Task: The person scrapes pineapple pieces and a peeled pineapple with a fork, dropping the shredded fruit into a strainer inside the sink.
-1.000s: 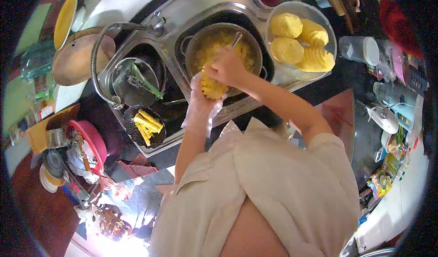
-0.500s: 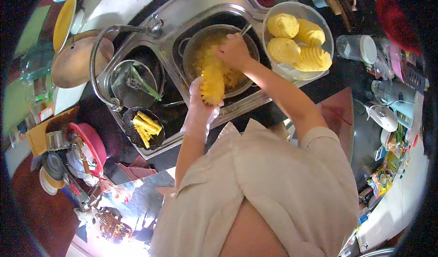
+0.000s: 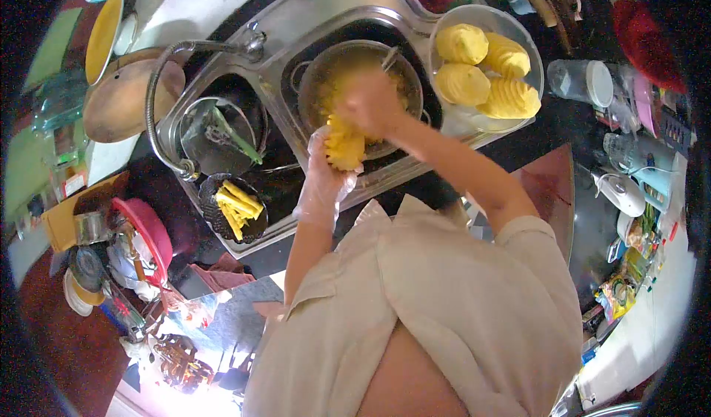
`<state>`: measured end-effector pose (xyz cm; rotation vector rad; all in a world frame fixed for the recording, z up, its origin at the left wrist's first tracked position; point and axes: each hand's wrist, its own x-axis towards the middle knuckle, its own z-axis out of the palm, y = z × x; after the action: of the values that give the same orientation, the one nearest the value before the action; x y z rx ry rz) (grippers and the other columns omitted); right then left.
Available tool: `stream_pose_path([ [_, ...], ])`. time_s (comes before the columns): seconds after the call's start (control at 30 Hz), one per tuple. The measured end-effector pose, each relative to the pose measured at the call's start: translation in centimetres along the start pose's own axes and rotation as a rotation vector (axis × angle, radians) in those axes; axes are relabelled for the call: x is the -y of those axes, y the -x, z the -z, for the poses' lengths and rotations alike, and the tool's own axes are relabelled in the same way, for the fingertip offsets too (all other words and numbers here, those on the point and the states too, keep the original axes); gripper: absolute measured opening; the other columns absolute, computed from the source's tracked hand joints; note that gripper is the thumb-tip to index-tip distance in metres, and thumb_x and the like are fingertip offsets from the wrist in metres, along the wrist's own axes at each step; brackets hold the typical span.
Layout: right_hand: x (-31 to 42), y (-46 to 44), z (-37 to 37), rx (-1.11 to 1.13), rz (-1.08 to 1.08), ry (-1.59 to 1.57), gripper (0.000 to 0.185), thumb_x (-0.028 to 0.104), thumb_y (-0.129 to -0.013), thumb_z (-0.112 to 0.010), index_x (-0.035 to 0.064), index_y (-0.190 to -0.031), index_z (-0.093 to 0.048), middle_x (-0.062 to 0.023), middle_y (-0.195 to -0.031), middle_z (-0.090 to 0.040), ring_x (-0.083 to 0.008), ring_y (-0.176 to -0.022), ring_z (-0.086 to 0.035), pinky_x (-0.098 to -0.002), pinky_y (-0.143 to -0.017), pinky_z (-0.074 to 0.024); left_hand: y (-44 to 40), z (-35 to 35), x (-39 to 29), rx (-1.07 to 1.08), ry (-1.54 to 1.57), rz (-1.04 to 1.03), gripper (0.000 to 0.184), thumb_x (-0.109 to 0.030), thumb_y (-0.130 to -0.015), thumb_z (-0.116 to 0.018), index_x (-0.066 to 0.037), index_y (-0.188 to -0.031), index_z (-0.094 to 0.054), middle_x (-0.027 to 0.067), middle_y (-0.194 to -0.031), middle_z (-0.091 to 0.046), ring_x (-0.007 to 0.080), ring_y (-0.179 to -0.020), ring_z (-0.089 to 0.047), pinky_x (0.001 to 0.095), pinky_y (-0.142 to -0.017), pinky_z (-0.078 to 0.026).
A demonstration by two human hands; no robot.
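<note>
A peeled pineapple (image 3: 344, 149) with grooved sides is in my left hand (image 3: 323, 174), which wears a clear plastic glove and has its fingers wrapped round the fruit. My right hand (image 3: 370, 106), bare and blurred by motion, is over the pineapple's upper end; a metal blade or handle (image 3: 390, 58) shows just beyond it. Whatever the right fingers hold is smeared. Beneath both hands, a round metal pot (image 3: 305, 95) with yellow pieces in it sits in the right sink basin.
A clear bowl (image 3: 535, 61) of several peeled pineapples stands right of the sink. At left are the faucet hose (image 3: 152, 106), a strainer bowl (image 3: 194, 147) with a green-handled tool, and a dark dish (image 3: 215, 221) of yellow strips. A pink basin (image 3: 157, 235) lies further left.
My right hand has moved from over the pot down and left to the pineapple's top, after lifting away from it earlier. The left hand still holds the pineapple.
</note>
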<state>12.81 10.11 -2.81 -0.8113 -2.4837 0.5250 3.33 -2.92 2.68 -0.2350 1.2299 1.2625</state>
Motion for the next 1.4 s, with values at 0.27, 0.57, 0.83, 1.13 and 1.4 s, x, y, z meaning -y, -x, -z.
stream_pose_path([
  [0.27, -3.4, -1.2, -0.6, -0.056, -0.096, 0.246, 0.041, 0.037, -0.085, -0.056, 0.0078, -0.056, -0.064, -0.0091, -0.061, -0.061, -0.0272, -0.071, -0.057, -0.0454, -0.074, -0.0400, -0.3, 1.3, -0.3, 0.091, 0.115, 0.132, 0.049, -0.041, -0.079, -0.058, -0.007, -0.114, -0.056, 0.0114, -0.095, -0.065, 0.0303, -0.076, -0.065, 0.0428, -0.054, -0.055],
  [0.57, -1.3, -0.2, 0.0, 0.060, -0.512, -0.110, 0.047, 0.043, -0.087, -0.050, 0.0062, -0.065, -0.068, -0.0167, -0.069, -0.065, -0.0358, -0.065, -0.062, -0.0473, -0.064, -0.0477, -1.6, 4.0, -0.7, 0.416, 0.277, 0.026, 0.061, -0.049, -0.088, -0.052, -0.006, -0.130, -0.045, 0.0146, -0.113, -0.061, 0.0326, -0.092, -0.065, 0.0462, -0.065, -0.059],
  [0.83, -2.0, 0.1, 1.4, -0.062, -0.680, -0.442, 0.049, 0.044, -0.088, -0.050, 0.0006, -0.069, -0.065, -0.0228, -0.064, -0.057, -0.0384, -0.061, -0.059, -0.0468, -0.057, -0.0427, 0.7, 1.0, -1.5, 0.411, 0.403, 0.074, 0.058, -0.049, -0.087, -0.053, -0.007, -0.126, -0.051, 0.0193, -0.110, -0.061, 0.0344, -0.088, -0.065, 0.0469, -0.060, -0.058],
  [1.13, -0.8, -1.0, -0.1, 0.135, -0.494, 0.077, 0.037, 0.033, -0.089, -0.050, 0.0049, -0.073, -0.067, -0.0183, -0.070, -0.063, -0.0355, -0.069, -0.063, -0.0478, -0.064, -0.0483, -0.9, 1.3, -0.9, 0.442, 0.500, 0.173, 0.062, -0.042, -0.075, -0.065, -0.008, -0.125, -0.050, 0.0158, -0.106, -0.061, 0.0298, -0.078, -0.063, 0.0393, -0.058, -0.057],
  [1.4, 1.2, 1.6, 1.6, 0.287, -0.598, -0.021, 0.036, 0.032, -0.090, -0.049, 0.0043, -0.078, -0.068, -0.0172, -0.078, -0.066, -0.0364, -0.075, -0.065, -0.0492, -0.068, -0.0514, -3.0, 0.5, -1.0, 0.350, 0.435, 0.178, 0.054, -0.042, -0.076, -0.064, -0.008, -0.117, -0.056, 0.0163, -0.100, -0.064, 0.0262, -0.075, -0.065, 0.0334, -0.053, -0.055],
])
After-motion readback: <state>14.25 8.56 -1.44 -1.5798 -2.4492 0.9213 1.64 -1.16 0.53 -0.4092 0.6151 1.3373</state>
